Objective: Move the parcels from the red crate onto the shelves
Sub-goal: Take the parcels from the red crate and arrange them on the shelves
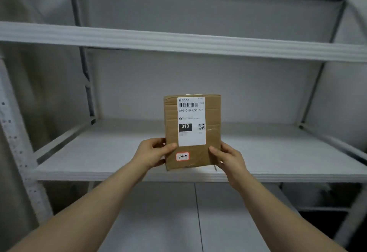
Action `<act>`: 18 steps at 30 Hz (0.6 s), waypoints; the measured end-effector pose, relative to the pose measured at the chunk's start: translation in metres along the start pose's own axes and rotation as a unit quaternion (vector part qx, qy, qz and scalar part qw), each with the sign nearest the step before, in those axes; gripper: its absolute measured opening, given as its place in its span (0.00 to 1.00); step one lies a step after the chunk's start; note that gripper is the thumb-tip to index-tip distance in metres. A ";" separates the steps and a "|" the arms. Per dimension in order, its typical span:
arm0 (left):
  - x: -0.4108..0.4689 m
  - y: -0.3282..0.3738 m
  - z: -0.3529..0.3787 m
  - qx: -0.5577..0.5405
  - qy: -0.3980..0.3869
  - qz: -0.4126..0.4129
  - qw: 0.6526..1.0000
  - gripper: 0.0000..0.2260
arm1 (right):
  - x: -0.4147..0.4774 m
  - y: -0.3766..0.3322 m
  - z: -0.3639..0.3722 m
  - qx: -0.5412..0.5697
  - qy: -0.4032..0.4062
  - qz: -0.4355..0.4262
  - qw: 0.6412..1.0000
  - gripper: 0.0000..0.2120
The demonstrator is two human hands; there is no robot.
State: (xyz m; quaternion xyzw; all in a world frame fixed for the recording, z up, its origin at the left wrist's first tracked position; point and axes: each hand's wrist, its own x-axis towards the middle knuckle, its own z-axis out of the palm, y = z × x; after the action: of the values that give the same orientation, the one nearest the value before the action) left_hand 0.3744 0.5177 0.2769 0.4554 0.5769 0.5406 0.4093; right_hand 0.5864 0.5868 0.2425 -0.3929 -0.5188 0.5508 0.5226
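The left hand (154, 151) and right hand (228, 157) grip the cardboard parcel (212, 152) by its lower corners, holding it upright over the middle shelf (99, 152), label outward, probably for easy reading.

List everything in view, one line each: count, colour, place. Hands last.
parcel: one, brown cardboard, upright at the front edge of the middle shelf, centre of view
label: one, white, on the parcel's face, with a barcode and "010"
sticker: one, white with a red border, below the label
upper shelf: one, pale grey, across the top of the view
middle shelf: one, pale grey, behind and under the parcel
lower shelf: one, pale grey, bottom centre
post: one, pale grey, perforated, left edge
left hand: one, grips the parcel's lower left edge
right hand: one, grips the parcel's lower right edge
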 end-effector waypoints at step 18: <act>0.037 0.161 0.257 0.180 -0.072 0.380 0.904 0.17 | 0.004 -0.158 -0.201 0.011 0.303 -0.246 0.921 0.14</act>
State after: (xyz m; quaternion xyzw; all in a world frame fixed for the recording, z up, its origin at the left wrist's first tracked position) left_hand 0.6265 0.6184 0.4174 0.7439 0.4167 0.5074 0.1247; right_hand 0.8080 0.6095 0.3679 -0.3955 -0.4097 0.2655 0.7780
